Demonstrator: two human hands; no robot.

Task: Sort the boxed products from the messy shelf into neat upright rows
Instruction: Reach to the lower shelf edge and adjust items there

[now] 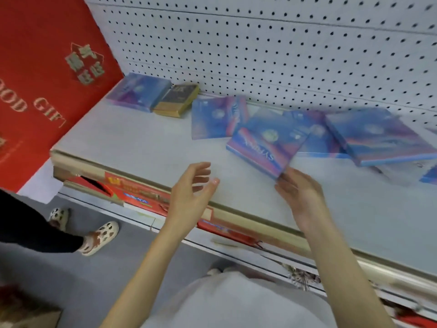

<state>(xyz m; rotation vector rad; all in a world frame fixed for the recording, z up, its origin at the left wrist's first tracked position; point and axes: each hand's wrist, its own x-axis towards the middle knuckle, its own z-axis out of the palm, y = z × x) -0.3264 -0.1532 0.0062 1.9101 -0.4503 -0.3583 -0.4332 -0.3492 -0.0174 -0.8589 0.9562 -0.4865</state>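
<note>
So the person's standing at the shelf (142, 138) and the boxes are all lying flat, none upright yet. Right hand (301, 195) has the near corner of a blue box (267, 143) pinched between thumb and fingers; it's a bit blurry, but that's how it looks. That box sits tilted around 1 o'clock from the hands, its far end overlapping the heap of blue boxes (373, 136) sprawled off toward 2 o'clock. Left hand (191, 190) hovers over the front edge holding nothing, fingers spread and loosely curved. Another flat box (216, 117) lies at 12 o'clock. Way back at 11 o'clock against the pegboard (260, 43), a gold box (176, 99) touches one more blue corner box (138, 91), right beside the red sign (47, 67). Somebody else's spotted clogs (101, 235) are on the floor at 9 o'clock.
</note>
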